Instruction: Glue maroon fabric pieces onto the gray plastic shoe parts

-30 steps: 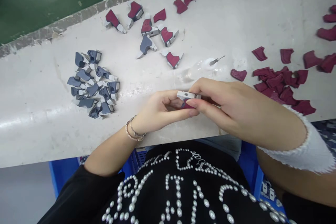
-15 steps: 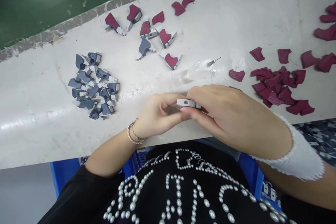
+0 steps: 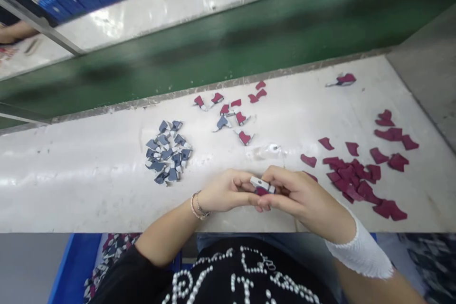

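Near the table's front edge, my left hand (image 3: 228, 191) and my right hand (image 3: 297, 192) are closed together on one small grey-and-maroon plastic part (image 3: 262, 185). Its light grey side, with a small hole, faces up, and a maroon face shows below it. Fingers of both hands cover its ends. To the left lies a pile of blue-grey parts with light grey pieces (image 3: 167, 154). On the right is a heap of loose maroon pieces (image 3: 356, 178). Beyond my hands, several parts with maroon faces (image 3: 244, 137) lie scattered.
A clear bottle with a thin metal tip (image 3: 265, 151) lies beyond my hands. A green partition (image 3: 213, 57) runs behind the white table (image 3: 89, 190). Below the front edge stands a blue bin (image 3: 76, 266) with parts inside. Another person's arm (image 3: 17, 32) is at far left.
The camera view has tilted up, showing more of the table and the area behind. The held part has turned, so its maroon face now shows between my hands.
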Tool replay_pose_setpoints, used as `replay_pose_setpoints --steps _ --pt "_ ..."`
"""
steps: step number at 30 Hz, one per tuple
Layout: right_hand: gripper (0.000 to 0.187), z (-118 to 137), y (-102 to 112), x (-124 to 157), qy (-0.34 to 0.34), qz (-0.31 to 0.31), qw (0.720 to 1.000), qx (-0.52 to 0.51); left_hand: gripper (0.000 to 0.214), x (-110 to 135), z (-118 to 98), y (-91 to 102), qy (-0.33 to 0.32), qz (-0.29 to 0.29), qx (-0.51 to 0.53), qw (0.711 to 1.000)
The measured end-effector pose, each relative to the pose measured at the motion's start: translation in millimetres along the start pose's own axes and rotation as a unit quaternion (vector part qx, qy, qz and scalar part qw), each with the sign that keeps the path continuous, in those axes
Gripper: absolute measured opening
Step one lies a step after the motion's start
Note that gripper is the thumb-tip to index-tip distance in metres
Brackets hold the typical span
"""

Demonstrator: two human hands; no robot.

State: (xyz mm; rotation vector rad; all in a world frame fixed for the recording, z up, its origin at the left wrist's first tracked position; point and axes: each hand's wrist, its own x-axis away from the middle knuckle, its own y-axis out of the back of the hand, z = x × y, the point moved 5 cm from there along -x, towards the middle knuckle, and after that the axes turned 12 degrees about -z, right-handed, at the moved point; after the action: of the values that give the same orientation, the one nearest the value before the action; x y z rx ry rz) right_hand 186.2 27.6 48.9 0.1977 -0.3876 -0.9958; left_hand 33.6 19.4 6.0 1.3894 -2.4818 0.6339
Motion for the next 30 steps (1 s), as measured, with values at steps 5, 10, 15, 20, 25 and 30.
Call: replay_pose_setpoints --steps 5,10,15,20,25,30 --pt "0.04 -27 34 5 -0.005 -0.149 0.988 0.042 0.043 -3 -46 67.1 -0.085 -0.277 -0.285 0.914" --pt "0.046 -34 31 -28 0.034 -0.205 0.97 0.124 0.043 -24 -74 125.7 -0.077 -0.389 -0.421 0.816" --pt "0.029 -38 25 -39 0.031 -0.185 0.979 0.084 0.034 6 -81 168.1 -0.028 -0.487 -0.537 0.688" --pt "0.046 -39 37 -16 -0.025 -0.213 0.976 0.025 0.032 27 -68 188.0 0.035 -0.494 -0.585 0.642" --pt "0.026 -21 60 -2 -0.026 -0.238 0.969 -0.054 0.027 20 -71 178.2 -0.01 -0.479 -0.59 0.65" --pt "0.03 -22 77 -3 0.064 -0.169 0.971 -0.157 0.031 24 -74 123.9 -0.133 -0.44 -0.435 0.774"
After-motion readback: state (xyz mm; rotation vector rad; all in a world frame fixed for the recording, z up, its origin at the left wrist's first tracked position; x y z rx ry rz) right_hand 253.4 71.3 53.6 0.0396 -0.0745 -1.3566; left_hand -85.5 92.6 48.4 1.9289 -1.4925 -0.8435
